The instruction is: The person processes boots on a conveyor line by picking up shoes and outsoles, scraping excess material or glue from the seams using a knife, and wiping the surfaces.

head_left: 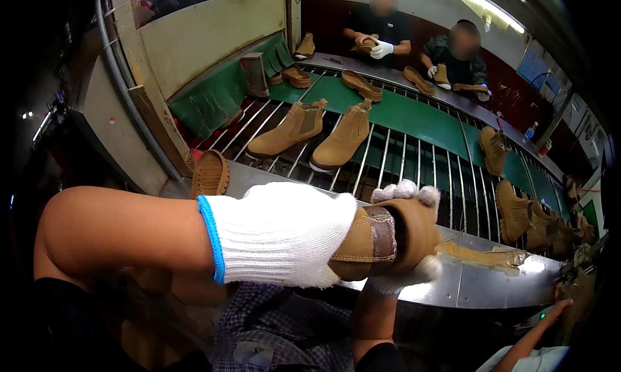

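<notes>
A tan ankle boot [359, 239] with a stitched brown heel patch lies sideways between my hands. A thick tan rubber sole [419, 233] is at its right end; whether it is fully joined is blurred. My left hand [284, 230], in a white knit glove with a blue cuff, is closed around the boot, its fingers mostly hidden. My right hand [391, 283], also gloved, grips the sole from below. Gloved fingertips show over the sole's far edge; which hand they belong to is hard to tell.
Two tan boots [346, 136] stand on the metal rod rack [388, 152] ahead. A loose sole [210, 173] leans at the left. More boots [511, 210] line the right side. Two co-workers handle footwear across a green conveyor belt [414, 125]; another person's arm [537, 330] shows lower right.
</notes>
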### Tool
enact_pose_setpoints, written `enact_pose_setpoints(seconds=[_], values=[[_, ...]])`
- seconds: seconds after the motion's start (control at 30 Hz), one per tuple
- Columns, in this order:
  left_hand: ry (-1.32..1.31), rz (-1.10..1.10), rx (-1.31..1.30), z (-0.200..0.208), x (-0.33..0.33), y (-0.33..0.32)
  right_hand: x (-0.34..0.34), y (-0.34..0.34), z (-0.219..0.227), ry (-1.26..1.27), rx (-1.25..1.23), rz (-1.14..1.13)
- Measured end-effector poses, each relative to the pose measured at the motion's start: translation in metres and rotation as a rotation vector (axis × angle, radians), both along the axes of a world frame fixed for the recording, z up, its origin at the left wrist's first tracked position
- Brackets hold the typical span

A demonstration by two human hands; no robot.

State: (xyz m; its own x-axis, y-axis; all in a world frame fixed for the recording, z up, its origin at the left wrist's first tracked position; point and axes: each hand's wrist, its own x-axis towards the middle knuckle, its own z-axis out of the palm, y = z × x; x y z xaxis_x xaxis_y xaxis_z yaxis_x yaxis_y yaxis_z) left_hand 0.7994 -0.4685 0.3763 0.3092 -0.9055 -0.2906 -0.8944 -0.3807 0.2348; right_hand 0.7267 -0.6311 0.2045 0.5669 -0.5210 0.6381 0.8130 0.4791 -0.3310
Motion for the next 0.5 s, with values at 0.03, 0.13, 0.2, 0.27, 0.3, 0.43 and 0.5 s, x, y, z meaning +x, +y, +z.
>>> enact_pose_setpoints(seconds=[0.03, 0.13, 0.2, 0.27, 0.3, 0.43, 0.5], values=[[-0.013, 0.015, 0.076, 0.004, -0.002, -0.004, -0.004, -0.002, 0.003, 0.042, -0.107, -0.032], [-0.042, 0.039, 0.189, 0.009, -0.006, -0.007, -0.005, -0.005, 0.003, 0.037, -0.263, -0.068], [-0.052, 0.016, 0.135, 0.0, -0.008, -0.004, -0.005, 0.003, -0.002, -0.034, -0.127, -0.055], [-0.053, -0.03, 0.173, 0.0, -0.004, -0.013, -0.01, 0.001, 0.0, -0.003, -0.052, -0.099], [-0.05, -0.036, 0.205, 0.003, -0.006, -0.012, -0.01, 0.002, -0.001, 0.001, -0.132, -0.146], [-0.065, -0.069, 0.106, 0.002, -0.009, -0.009, -0.02, 0.003, 0.007, 0.067, -0.246, -0.259], [-0.07, -0.121, 0.074, -0.003, -0.006, -0.014, -0.024, 0.001, 0.012, 0.055, -0.256, -0.281]])
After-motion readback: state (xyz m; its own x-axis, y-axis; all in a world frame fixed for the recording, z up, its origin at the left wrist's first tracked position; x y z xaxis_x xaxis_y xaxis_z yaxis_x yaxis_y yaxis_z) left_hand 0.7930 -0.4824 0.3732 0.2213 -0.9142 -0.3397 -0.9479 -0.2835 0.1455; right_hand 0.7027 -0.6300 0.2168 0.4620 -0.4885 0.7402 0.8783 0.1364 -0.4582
